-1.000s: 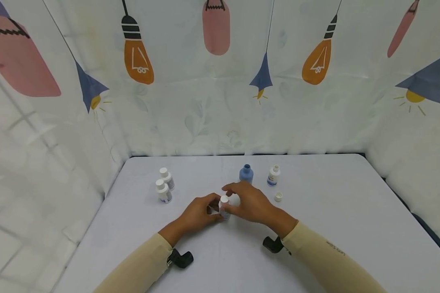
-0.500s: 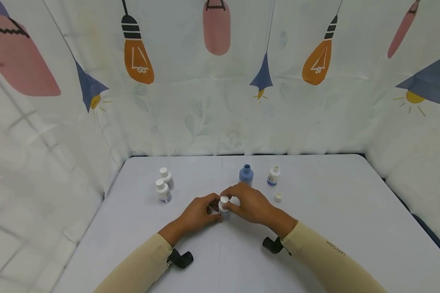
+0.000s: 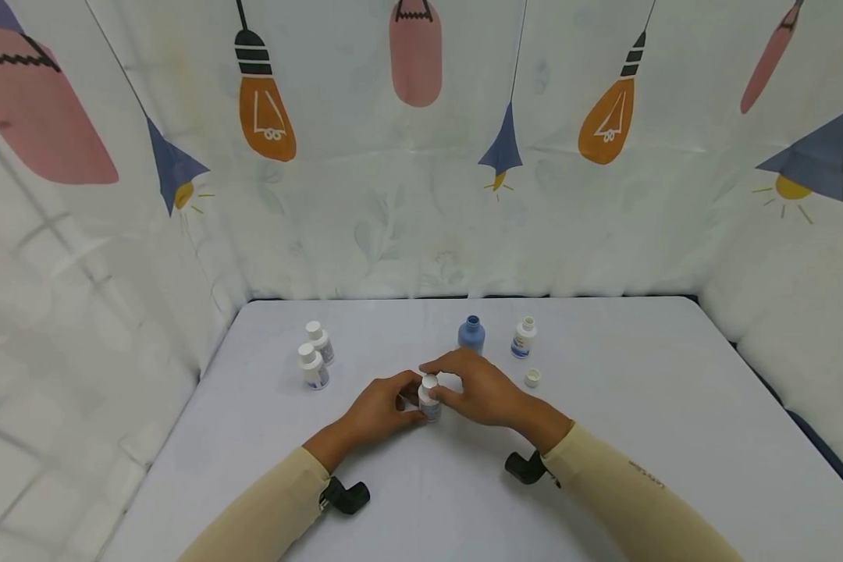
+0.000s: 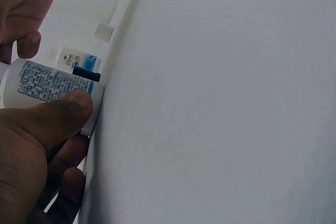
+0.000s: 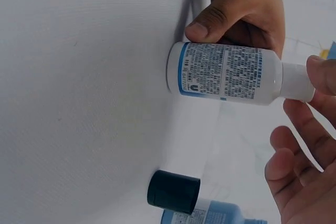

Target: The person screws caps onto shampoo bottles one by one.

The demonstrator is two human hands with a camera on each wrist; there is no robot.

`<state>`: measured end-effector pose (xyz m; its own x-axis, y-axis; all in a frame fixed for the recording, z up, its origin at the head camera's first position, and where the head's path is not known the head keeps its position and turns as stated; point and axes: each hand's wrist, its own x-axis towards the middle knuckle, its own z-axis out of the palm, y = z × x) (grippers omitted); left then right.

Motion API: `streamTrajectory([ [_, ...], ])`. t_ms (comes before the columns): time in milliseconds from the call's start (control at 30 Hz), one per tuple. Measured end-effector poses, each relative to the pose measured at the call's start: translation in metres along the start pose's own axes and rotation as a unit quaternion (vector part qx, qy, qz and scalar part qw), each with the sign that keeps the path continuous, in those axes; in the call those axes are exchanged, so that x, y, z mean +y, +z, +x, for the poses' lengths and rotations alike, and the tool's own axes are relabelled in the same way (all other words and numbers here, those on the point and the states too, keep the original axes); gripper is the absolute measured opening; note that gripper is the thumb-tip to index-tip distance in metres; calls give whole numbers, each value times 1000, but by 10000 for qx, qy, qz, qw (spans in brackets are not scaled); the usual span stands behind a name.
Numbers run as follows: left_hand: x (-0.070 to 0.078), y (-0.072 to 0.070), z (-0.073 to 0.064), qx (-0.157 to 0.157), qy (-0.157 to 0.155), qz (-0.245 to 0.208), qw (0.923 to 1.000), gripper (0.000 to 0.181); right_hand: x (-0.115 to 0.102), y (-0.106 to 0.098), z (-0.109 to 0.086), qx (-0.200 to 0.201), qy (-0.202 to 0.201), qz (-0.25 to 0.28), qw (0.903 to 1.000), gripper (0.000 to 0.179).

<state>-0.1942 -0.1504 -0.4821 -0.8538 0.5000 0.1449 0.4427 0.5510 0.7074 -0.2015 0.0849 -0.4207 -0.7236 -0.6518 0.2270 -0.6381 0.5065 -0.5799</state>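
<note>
A small white bottle [image 3: 429, 400] with a printed label and blue band stands upright on the table between my hands. My left hand [image 3: 382, 410] grips it low, its thumb [image 4: 65, 111] across the label near the base. At the top, my right hand [image 3: 481, 394] pinches the white cap [image 5: 295, 82] between thumb and forefinger, the other fingers [image 5: 286, 169] loosely curled below. The cap sits on the bottle's neck. Just beyond the right hand is a blue bottle [image 3: 471, 334] with its neck uncovered, and a dark cap [image 5: 173, 191] rests before it, hidden in the head view.
Two capped white bottles [image 3: 314, 370] [image 3: 320, 343] stand at the back left of the white-covered table [image 3: 604, 390]. Right of the blue bottle is an uncapped white bottle [image 3: 524, 339], with a loose white cap [image 3: 532, 378] in front of it. A patterned curtain [image 3: 421, 211] encloses the table.
My right thumb and forefinger have shifted round the white cap, the forefinger moving slightly left. My left hand and the bottle have stayed in place.
</note>
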Motion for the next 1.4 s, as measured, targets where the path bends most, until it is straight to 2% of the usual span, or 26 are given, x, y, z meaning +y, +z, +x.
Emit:
streamTrajectory([
  [67, 0, 0, 0, 2, -28, 1, 10000, 48, 2, 0, 1, -12, -148, 166, 9998, 36],
  [167, 0, 0, 0, 3, -60, 13, 10000, 49, 5, 0, 2, -7, -155, 288, 9995, 32],
  [433, 1, 0, -1, -21, -87, 56, 9999, 45, 3, 6, 2, 208, 533, 312, 9979, 26],
  [667, 2, 0, -1, -6, -114, 26, 9999, 44, 1, 10, 2, 318, 883, 495, 9944, 27],
  [867, 2, -1, -2, 26, -45, 12, 10000, 44, 4, 6, 1, 5, 725, 848, 9938, 41],
  [967, 2, -1, -2, 15, -39, -7, 10000, 44, 6, 4, 1, -120, 553, 952, 9938, 37],
  [1100, 2, -1, -2, 12, -54, -19, 10000, 44, 7, 4, 1, -96, 495, 893, 9947, 31],
  [1400, 1, -1, -1, 13, -83, -8, 10000, 45, 3, 10, 4, 288, 1000, 719, 9920, 23],
])
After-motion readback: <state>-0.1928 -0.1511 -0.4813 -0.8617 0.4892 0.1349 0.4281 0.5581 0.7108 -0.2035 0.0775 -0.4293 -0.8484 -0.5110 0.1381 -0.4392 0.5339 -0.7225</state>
